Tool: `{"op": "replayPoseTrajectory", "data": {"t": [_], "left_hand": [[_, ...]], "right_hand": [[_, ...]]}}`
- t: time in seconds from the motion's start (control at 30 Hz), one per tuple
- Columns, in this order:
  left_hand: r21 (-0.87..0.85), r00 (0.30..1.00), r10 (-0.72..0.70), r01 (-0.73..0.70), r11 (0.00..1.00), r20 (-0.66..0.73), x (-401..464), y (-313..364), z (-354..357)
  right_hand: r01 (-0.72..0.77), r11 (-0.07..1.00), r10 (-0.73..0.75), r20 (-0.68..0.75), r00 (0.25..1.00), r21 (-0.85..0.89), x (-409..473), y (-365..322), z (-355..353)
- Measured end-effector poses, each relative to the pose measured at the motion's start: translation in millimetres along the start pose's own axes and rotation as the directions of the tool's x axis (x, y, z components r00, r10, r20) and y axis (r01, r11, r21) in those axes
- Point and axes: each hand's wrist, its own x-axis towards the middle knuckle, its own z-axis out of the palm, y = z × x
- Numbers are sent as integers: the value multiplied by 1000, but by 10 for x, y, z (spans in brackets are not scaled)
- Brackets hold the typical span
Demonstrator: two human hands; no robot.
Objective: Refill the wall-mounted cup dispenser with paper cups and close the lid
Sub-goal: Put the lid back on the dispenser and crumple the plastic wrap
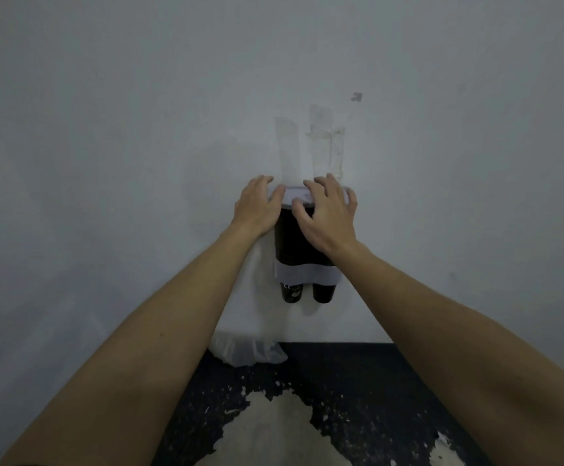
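The cup dispenser (pixel 290 240) hangs on the pale wall, dark in the middle with a light band at its base. Two dark paper cups (pixel 292 292) stick out below the band, side by side. Its light lid (pixel 295 195) lies flat across the top. My left hand (pixel 257 206) rests on the lid's left end, fingers spread over the edge. My right hand (pixel 329 213) covers the lid's right part, fingers spread on top and thumb down on the front rim. I cannot see inside the dispenser.
Strips of tape (pixel 324 142) stick to the wall above the dispenser. A crumpled clear plastic bag (pixel 247 353) lies on the floor against the wall below. The dark floor (pixel 358 381) has worn, pale patches.
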Motion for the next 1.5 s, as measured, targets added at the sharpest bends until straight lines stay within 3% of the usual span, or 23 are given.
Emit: {"op": "replayPoseTrajectory", "data": {"t": [0.1,0.33,0.53,0.77,0.9,1.07,1.27,1.37,1.5], "left_hand": [[-69,997,-58,53,996,-59,-106,-176,-56],[-58,972,-237,237,970,4,-557,-977,62],[-26,910,-393,400,916,130,-1048,-1695,425],[76,805,-531,531,844,266,-1331,-2477,1011],[183,713,-608,584,790,348,-1398,-2887,1343],[382,523,-727,623,682,444,-1497,-3205,1744],[392,444,-719,624,676,534,-1616,-3442,2062],[337,415,-711,671,660,568,-1608,-3412,2160],[30,319,-679,893,448,661,-1553,-3350,2264]], "right_hand": [[109,990,-107,-26,994,90,-282,-260,224],[206,952,-229,80,970,228,-1030,-345,935],[91,980,-158,409,899,178,-1545,75,1489],[-124,992,85,690,719,7,-1854,637,2099],[-178,982,154,792,590,-58,-1931,856,2467],[-258,957,238,864,443,-131,-2024,1065,2988],[-468,878,300,879,372,-102,-2188,1093,3405],[-511,857,289,880,376,-63,-2216,1037,3522],[-536,844,268,889,372,-30,-2175,1013,3566]]}}
